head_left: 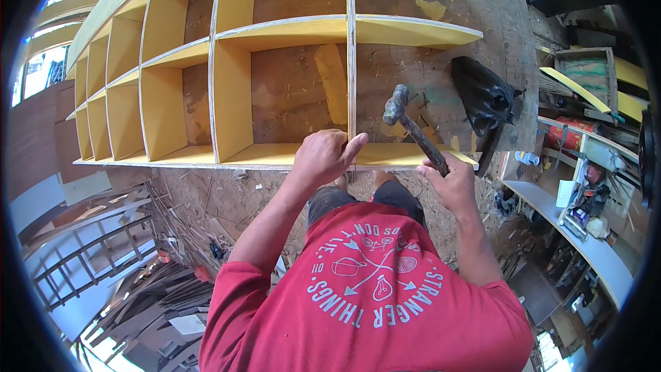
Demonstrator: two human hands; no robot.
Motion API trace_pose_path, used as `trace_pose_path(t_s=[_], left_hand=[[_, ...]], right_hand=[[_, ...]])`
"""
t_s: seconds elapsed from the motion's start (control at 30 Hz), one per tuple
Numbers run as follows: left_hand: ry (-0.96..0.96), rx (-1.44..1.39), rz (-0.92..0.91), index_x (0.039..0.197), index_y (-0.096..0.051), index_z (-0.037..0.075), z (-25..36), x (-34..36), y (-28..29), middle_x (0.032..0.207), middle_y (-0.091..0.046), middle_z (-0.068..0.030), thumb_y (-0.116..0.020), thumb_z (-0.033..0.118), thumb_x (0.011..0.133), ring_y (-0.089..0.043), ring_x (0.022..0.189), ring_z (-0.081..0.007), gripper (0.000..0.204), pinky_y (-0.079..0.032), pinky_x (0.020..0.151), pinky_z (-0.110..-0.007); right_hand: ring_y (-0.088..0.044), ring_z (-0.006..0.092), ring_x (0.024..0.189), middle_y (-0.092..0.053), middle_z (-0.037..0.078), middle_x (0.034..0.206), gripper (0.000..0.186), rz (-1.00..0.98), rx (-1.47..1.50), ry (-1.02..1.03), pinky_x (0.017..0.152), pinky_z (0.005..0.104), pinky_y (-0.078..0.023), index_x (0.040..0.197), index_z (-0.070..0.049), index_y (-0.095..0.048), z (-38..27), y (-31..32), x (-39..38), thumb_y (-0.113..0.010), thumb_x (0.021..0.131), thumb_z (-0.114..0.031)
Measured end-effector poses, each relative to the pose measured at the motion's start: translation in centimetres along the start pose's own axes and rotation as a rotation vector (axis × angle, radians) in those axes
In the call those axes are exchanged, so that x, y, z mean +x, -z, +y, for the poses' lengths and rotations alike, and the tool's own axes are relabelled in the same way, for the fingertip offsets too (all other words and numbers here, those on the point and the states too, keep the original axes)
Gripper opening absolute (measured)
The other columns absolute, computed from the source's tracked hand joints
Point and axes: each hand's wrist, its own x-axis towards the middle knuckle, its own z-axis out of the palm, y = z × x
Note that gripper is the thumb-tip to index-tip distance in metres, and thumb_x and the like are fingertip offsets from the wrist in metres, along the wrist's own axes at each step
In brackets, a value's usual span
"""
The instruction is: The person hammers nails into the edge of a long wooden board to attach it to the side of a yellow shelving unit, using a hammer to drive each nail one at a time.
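A large yellow shelf frame (282, 31) with pale board edges lies across the far half of the view, divided into several compartments. My left hand (322, 155) is closed at the near edge, where a divider board (351, 83) meets the front board (403, 156). Its thumb points right across the divider's end; the fingertips are partly hidden. My right hand (451, 182) grips the lower handle of a hammer (420, 134). The worn metal head is raised above the open right end compartment, apart from the boards.
A black plastic bag (478, 93) lies on the worn wooden worktop (506, 34), right of the frame. Several loose nails (423, 98) lie near the hammer. Shelves of tools and scraps stand at right (585, 220). Stacked wood offcuts (148, 303) fill the lower left, beside a ladder-like frame (93, 262).
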Motion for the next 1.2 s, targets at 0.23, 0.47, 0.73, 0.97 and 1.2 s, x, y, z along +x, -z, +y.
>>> trace_pose_path(t_s=[0.23,0.47,0.73,0.97,1.2], left_hand=[[-0.022,0.049,0.091,0.066,-0.066,0.002,0.2,-0.5,-0.4,0.067,-0.064,-0.0246,-0.056,0.058,0.105,-0.067,0.070,-0.0473,0.069,-0.052,0.065,-0.056],[-0.019,0.072,0.099,0.069,-0.070,0.000,0.5,-0.7,-0.2,0.070,-0.066,-0.0271,-0.054,0.059,0.106,-0.068,0.072,-0.0482,0.071,-0.054,0.068,-0.057],[-0.077,0.041,0.132,0.066,-0.070,-0.002,-0.2,-0.7,-0.6,0.068,-0.065,-0.0297,-0.051,0.058,0.106,-0.069,0.071,-0.0500,0.075,-0.055,0.069,-0.058],[-0.056,0.044,0.117,0.067,-0.070,-0.005,-0.2,-0.7,-0.5,0.070,-0.066,-0.0314,-0.050,0.059,0.107,-0.070,0.074,-0.0510,0.078,-0.057,0.072,-0.057],[-0.048,0.008,0.102,0.071,-0.072,-0.005,-0.2,-1.0,-0.2,0.073,-0.067,-0.0314,-0.050,0.059,0.107,-0.071,0.078,-0.0503,0.077,-0.057,0.075,-0.057]], right_hand=[[-0.069,0.0140,0.068,-0.075,0.007,0.075,0.022,0.008,-0.037,0.020,0.067,0.0334,-0.054,0.098,-0.006,-0.078,-0.1,-0.1,-0.3,-0.086,0.087,-0.023],[-0.068,0.0188,0.068,-0.072,0.008,0.078,0.037,0.076,-0.107,0.089,0.068,0.0349,-0.054,0.115,-0.005,-0.073,-1.6,-0.6,-3.3,-0.080,0.096,-0.036],[-0.061,0.0189,0.061,-0.061,0.008,0.071,0.034,0.029,0.004,0.277,0.060,0.0382,-0.050,0.123,-0.002,-0.069,0.3,-3.7,-12.0,-0.067,0.106,-0.031],[-0.074,0.0405,0.075,-0.075,0.021,0.088,0.036,0.178,-0.245,0.381,0.063,0.0461,-0.057,0.126,-0.005,-0.072,0.2,-5.9,-13.4,-0.065,0.106,-0.034],[-0.076,0.0396,0.080,-0.077,0.021,0.091,0.037,0.202,-0.364,0.332,0.066,0.0455,-0.059,0.122,-0.003,-0.074,0.2,-6.9,-13.5,-0.065,0.105,-0.036]])
